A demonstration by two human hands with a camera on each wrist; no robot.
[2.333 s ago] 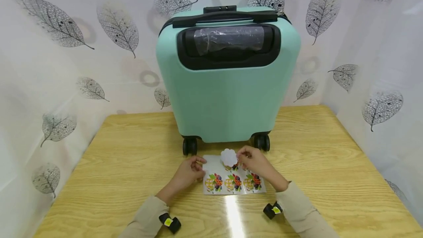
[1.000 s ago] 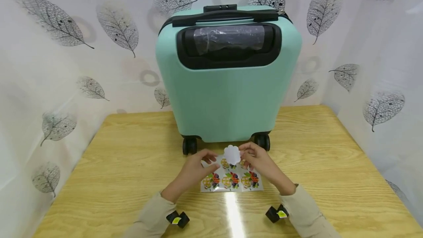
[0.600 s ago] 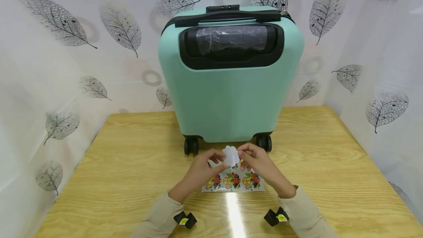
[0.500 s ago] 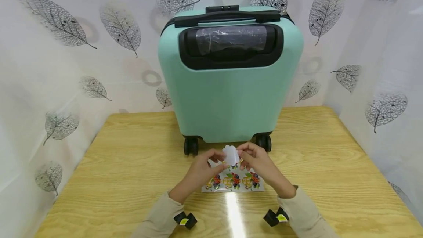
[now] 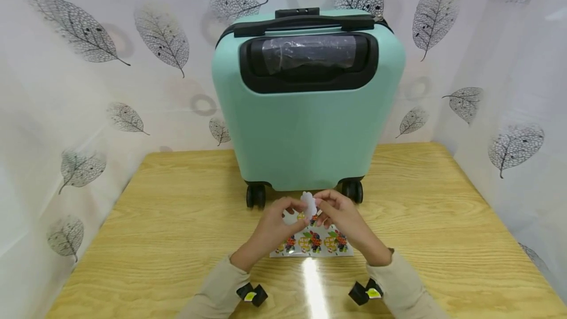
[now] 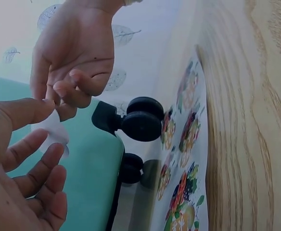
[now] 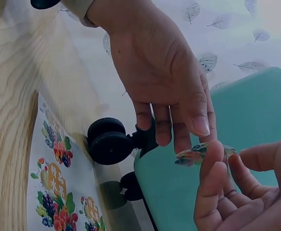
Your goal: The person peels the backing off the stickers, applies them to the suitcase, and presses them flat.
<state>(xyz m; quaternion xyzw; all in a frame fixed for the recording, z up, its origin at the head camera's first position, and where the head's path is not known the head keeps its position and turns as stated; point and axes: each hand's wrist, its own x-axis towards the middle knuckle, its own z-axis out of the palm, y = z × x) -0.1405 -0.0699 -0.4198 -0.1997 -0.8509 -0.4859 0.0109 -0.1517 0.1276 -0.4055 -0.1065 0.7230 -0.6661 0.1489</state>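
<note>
Before the suitcase's left half, the left hand, thumb and forefinger apart, meets the sticker; I can't tell whether it grips. The sticker is over the sheet, before the suitcase's middle; before its right half, the right hand pinches the sticker.

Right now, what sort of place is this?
Likely a small staged indoor workspace, maybe a recording booth, though I can't be sure: wood-grain table, leaf-printed backdrop at the back and both sides, and a black device at each wrist.
</note>
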